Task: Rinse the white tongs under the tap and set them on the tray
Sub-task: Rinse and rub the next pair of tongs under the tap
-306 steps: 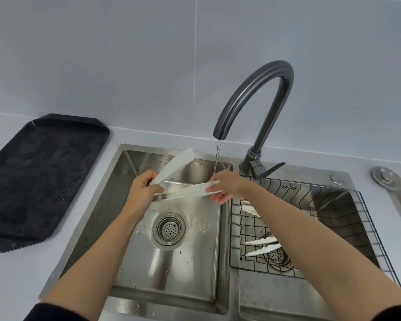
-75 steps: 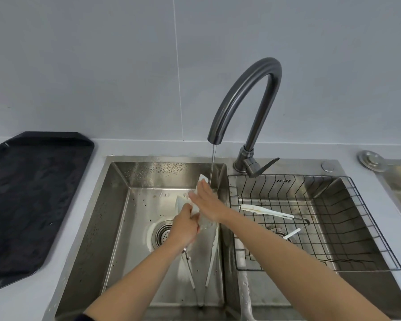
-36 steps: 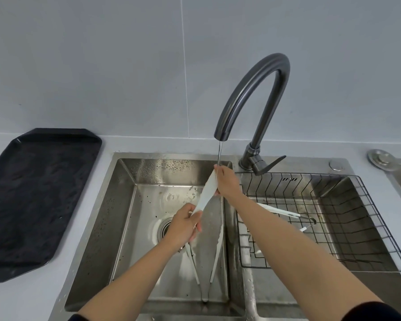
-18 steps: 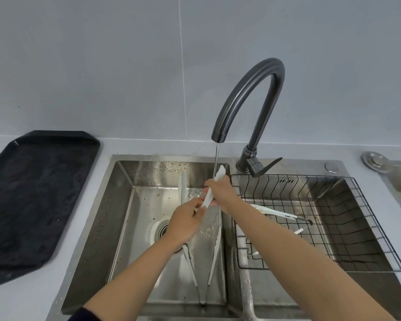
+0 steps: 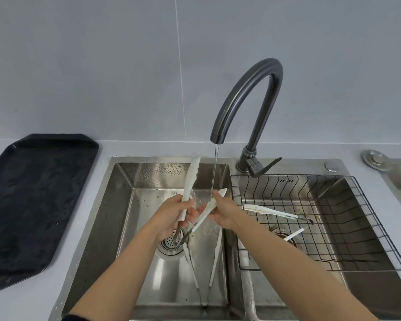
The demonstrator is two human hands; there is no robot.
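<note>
We judge slipping to be the main risk: the white plastic tongs with a metal hinge (image 5: 196,208) are wet and spread in a V over the left basin of the stainless steel double sink (image 5: 125,181), so a loose grip would drop them onto the second pair of white tongs (image 5: 214,251) lying on the basin floor. The carry to the black flat tray (image 5: 36,193) on the grey worktop (image 5: 63,290) at the left could also drip. Our left hand (image 5: 174,216) has its fingers (image 5: 190,214) curled closed around 1 arm, which points up and away. Our right hand (image 5: 222,212) pinches the other arm near its tip, just under the thin stream from the dark curved tap (image 5: 248,89).
</note>
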